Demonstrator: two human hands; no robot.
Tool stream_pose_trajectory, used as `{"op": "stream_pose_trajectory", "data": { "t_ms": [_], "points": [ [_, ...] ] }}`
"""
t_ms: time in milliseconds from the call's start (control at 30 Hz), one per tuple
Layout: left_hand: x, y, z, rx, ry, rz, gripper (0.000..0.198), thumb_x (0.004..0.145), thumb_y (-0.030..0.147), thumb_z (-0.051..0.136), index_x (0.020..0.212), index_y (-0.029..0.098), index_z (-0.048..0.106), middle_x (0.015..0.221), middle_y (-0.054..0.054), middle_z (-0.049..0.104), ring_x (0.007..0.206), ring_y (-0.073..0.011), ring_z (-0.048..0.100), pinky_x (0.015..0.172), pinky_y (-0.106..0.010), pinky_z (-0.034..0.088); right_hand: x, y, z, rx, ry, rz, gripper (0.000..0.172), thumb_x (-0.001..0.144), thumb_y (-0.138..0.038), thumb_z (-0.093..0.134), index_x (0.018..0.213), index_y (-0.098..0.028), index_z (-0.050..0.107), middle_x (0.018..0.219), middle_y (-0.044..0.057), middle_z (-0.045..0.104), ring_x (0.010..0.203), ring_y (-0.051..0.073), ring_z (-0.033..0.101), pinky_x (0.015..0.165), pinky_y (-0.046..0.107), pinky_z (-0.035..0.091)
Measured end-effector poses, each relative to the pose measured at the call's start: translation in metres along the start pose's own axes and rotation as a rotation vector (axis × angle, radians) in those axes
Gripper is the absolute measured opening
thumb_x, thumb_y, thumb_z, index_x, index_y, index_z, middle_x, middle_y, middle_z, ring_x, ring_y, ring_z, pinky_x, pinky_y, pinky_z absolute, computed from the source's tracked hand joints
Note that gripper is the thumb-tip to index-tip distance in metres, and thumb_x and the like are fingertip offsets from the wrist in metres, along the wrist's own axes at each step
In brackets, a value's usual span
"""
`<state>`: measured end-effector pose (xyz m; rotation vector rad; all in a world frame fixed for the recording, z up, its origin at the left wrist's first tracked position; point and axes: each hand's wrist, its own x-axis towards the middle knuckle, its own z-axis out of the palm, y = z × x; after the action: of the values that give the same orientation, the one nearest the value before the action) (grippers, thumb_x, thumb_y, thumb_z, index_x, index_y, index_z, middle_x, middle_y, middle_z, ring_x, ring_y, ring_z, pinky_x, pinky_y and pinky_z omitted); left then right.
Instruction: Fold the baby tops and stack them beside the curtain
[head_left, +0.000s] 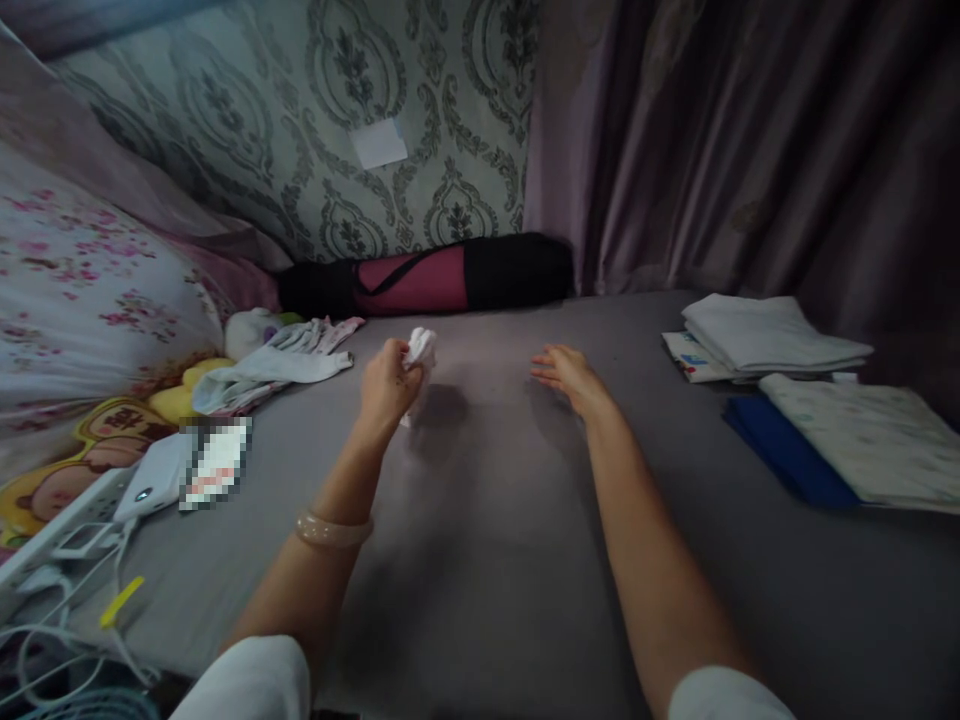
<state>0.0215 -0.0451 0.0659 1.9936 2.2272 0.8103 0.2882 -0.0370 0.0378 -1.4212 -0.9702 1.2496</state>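
My left hand point(386, 385) is raised a little above the grey bed sheet point(487, 520), its fingers closed round a small bunched white cloth point(418, 350) that hangs down below the fist. A pale bangle sits on that wrist. My right hand point(568, 375) hovers low over the sheet to the right, palm down, fingers stretched out and apart, holding nothing. The two hands are about a hand's width apart near the middle of the bed.
Pale garments point(281, 362) lie at the left beside a floral pillow point(82, 300). A black and pink rolled bag point(435, 275) lies along the wall. Folded cloths point(772, 335) and a blue one point(787, 450) are stacked at the right. A power strip and cables point(67, 540) sit at front left.
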Motion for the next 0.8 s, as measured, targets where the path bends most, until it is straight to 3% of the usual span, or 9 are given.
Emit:
{"op": "stream_pose_trajectory", "data": {
  "t_ms": [200, 433, 533, 700, 800],
  "points": [
    [-0.030, 0.041, 0.036, 0.093, -0.179, 0.107, 0.027, 0.090, 0.021, 0.051, 0.117, 0.018, 0.052, 0.112, -0.012, 0.065, 0.106, -0.0279, 0.061, 0.084, -0.034, 0.046, 0.002, 0.001, -0.009, -0.097, -0.042, -0.044, 0.038, 0.095, -0.030, 0.040, 0.125, -0.014, 0.055, 0.124, 0.016, 0.065, 0.095, 0.020, 0.069, 0.090, 0.034, 0.053],
    [-0.054, 0.084, 0.062, 0.162, -0.248, 0.259, 0.028, 0.086, 0.008, 0.044, 0.112, 0.011, 0.056, 0.109, -0.019, 0.065, 0.103, -0.0294, 0.062, 0.080, -0.037, 0.049, 0.017, 0.018, -0.040, -0.561, -0.083, -0.125, 0.035, 0.089, -0.028, 0.046, 0.114, -0.017, 0.067, 0.121, 0.014, 0.066, 0.114, 0.030, 0.062, 0.105, 0.047, 0.044],
    [-0.062, 0.086, 0.072, 0.163, -0.264, 0.307, 0.028, 0.086, 0.009, 0.046, 0.112, 0.009, 0.059, 0.107, -0.022, 0.066, 0.102, -0.0314, 0.062, 0.076, -0.037, 0.050, 0.025, 0.027, -0.044, -0.775, -0.062, -0.162, 0.036, 0.083, -0.022, 0.052, 0.114, -0.017, 0.069, 0.121, 0.016, 0.066, 0.120, 0.034, 0.057, 0.109, 0.049, 0.039],
    [-0.061, 0.073, 0.069, 0.036, -0.346, 0.362, 0.035, 0.095, 0.040, 0.048, 0.112, 0.012, 0.061, 0.104, -0.018, 0.068, 0.099, -0.0296, 0.064, 0.079, -0.036, 0.051, 0.025, 0.035, -0.021, -0.848, -0.198, -0.304, 0.042, 0.087, -0.018, 0.049, 0.127, -0.009, 0.060, 0.140, 0.017, 0.054, 0.132, 0.028, 0.048, 0.115, 0.039, 0.032],
    [-0.042, 0.054, 0.063, 0.003, -0.280, 0.370, 0.034, 0.101, 0.031, 0.033, 0.117, 0.015, 0.059, 0.113, -0.014, 0.067, 0.107, -0.0242, 0.063, 0.090, -0.035, 0.048, 0.016, 0.037, 0.005, -0.863, -0.294, -0.378, 0.044, 0.090, -0.020, 0.050, 0.132, -0.013, 0.056, 0.148, 0.013, 0.046, 0.140, 0.023, 0.038, 0.118, 0.035, 0.025]
  ]
}}
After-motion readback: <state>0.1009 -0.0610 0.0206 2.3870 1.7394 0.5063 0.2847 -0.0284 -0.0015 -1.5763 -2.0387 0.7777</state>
